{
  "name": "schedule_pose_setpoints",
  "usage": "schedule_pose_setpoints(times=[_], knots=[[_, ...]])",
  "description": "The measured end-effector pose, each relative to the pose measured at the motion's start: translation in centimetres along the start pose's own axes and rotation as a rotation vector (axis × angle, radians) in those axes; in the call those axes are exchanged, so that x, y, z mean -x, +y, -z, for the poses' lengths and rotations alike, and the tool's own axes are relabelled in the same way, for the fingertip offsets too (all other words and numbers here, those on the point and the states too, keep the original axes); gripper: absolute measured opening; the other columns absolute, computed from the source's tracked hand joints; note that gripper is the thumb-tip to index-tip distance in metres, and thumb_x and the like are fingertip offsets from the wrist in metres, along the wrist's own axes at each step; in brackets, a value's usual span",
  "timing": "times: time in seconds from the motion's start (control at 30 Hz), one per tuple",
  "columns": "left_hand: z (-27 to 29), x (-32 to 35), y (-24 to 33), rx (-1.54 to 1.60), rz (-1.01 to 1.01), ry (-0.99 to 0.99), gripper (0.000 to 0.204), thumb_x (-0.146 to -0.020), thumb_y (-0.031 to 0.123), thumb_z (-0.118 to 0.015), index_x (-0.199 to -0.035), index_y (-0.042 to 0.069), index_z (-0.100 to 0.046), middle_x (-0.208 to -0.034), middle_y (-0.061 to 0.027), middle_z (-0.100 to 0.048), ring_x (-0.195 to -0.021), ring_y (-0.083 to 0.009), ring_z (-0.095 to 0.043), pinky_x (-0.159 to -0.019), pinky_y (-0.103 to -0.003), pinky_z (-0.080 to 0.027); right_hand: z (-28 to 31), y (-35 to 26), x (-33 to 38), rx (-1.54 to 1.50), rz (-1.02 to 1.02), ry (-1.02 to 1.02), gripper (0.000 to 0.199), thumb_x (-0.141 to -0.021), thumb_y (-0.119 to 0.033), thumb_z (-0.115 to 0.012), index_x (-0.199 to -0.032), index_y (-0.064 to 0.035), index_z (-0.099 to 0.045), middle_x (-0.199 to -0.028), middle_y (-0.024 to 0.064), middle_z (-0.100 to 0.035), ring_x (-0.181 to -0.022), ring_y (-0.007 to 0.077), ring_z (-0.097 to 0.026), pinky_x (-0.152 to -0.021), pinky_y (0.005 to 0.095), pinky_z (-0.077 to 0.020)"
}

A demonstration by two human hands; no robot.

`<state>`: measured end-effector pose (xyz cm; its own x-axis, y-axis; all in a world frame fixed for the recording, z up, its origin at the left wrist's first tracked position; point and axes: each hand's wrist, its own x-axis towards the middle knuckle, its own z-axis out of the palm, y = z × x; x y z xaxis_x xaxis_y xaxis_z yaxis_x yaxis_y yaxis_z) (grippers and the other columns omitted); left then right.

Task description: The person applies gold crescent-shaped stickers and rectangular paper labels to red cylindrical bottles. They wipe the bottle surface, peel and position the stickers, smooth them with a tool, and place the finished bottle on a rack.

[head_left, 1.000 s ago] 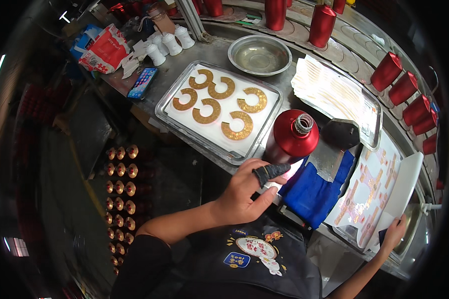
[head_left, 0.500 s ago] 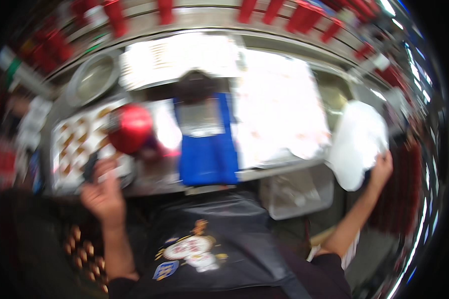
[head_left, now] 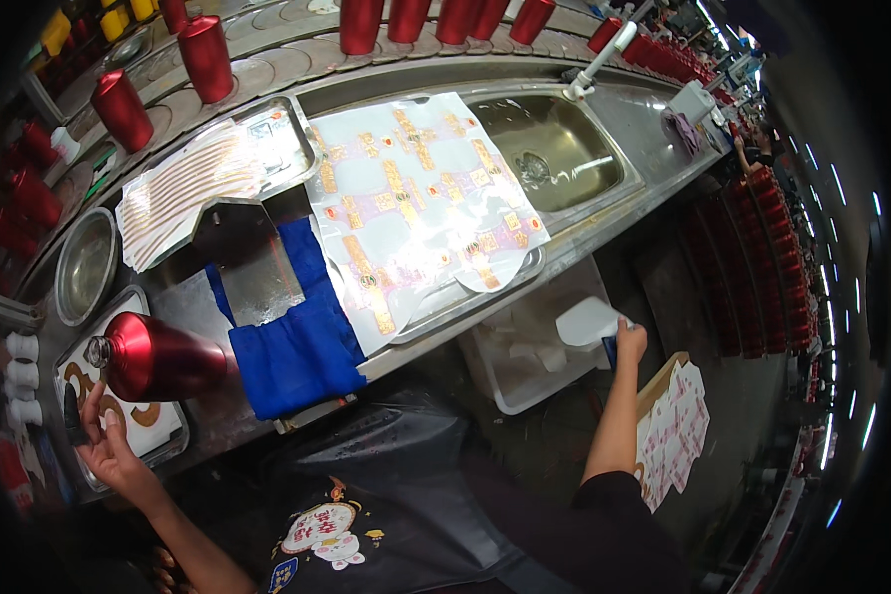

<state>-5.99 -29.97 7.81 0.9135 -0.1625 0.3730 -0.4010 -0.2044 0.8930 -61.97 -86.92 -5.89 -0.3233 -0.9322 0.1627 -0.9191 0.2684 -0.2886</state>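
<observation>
My right hand (head_left: 632,344) grips a small white sheet (head_left: 584,323) above a translucent plastic bin (head_left: 525,396). Something dark blue shows by its fingers. At the far left, my left hand (head_left: 109,450) has its fingers apart, just below the neck of a shiny red bottle (head_left: 158,356). The bottle leans with its neck to the left; I cannot make out contact with the hand. A black piece (head_left: 72,414) sits at the left fingers, perhaps a finger cover. Beneath lies a tray (head_left: 176,436) with brown-gold crescent-shaped decals.
A large decal sheet (head_left: 366,257) covers a tray beside the sink (head_left: 604,148). A blue cloth (head_left: 297,366) drapes a metal stand (head_left: 257,272). Striped strips (head_left: 183,183) and a metal bowl (head_left: 87,265) lie behind. Red bottles (head_left: 205,59) line the conveyor; a box of printed scraps (head_left: 673,431) stands right.
My view has turned. The white sheet in my right hand now appears folded or crumpled smaller and is over the bin. My left hand remains near the red bottle.
</observation>
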Motion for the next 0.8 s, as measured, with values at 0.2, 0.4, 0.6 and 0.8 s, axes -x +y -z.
schedule_pose_setpoints(times=[0.2,0.4,0.6,0.8], knots=[[-1.7,-0.5,1.6,-0.098,-0.221,-0.264,0.079,-0.083,0.015,-0.064,-0.15,-0.003,-0.028,-0.16,-0.0197,-0.028,-0.146,-0.0293,-0.029,-0.121,-0.046,-0.017,2.2,-13.6,0.8,-0.488,0.431,0.047,0.042,-0.086,-0.024,-0.073,-0.121,-0.0013,-0.068,-0.116,0.0204,-0.07,-0.111,0.0313,-0.067,-0.096,0.0384,-0.0501],[-3.6,0.3,-0.6,0.104,-0.048,-0.286,0.084,-0.079,0.003,-0.072,-0.15,0.002,-0.025,-0.155,-0.017,-0.033,-0.139,-0.027,-0.037,-0.114,-0.041,-0.033,-1.8,-28.8,-4.0,-0.431,0.683,-0.163,0.048,-0.082,-0.028,-0.073,-0.12,0.0007,-0.068,-0.114,0.0234,-0.069,-0.109,0.0361,-0.066,-0.094,0.041,-0.0504],[-2.9,1.9,-1.6,0.091,0.144,-0.207,0.097,-0.076,-0.001,-0.077,-0.154,0.004,-0.019,-0.149,-0.0147,-0.039,-0.134,-0.0254,-0.043,-0.112,-0.038,-0.034,-10.3,-32.7,-8.9,-0.255,0.5,-0.459,0.034,-0.082,-0.023,-0.072,-0.105,0.0018,-0.07,-0.086,0.0108,-0.07,-0.076,0.0215,-0.066,-0.074,0.0337,-0.0522],[-3.1,2.0,-1.7,0.082,0.136,-0.149,0.086,-0.076,0.002,-0.077,-0.148,0.004,-0.029,-0.137,-0.0125,-0.049,-0.126,-0.0244,-0.048,-0.108,-0.037,-0.036,-2.7,-35.2,-4.0,-0.708,0.44,-1.083,0.025,-0.083,-0.026,-0.073,-0.088,-0.002,-0.071,-0.074,0.004,-0.066,-0.065,0.0128,-0.058,-0.058,0.0284,-0.0439]])
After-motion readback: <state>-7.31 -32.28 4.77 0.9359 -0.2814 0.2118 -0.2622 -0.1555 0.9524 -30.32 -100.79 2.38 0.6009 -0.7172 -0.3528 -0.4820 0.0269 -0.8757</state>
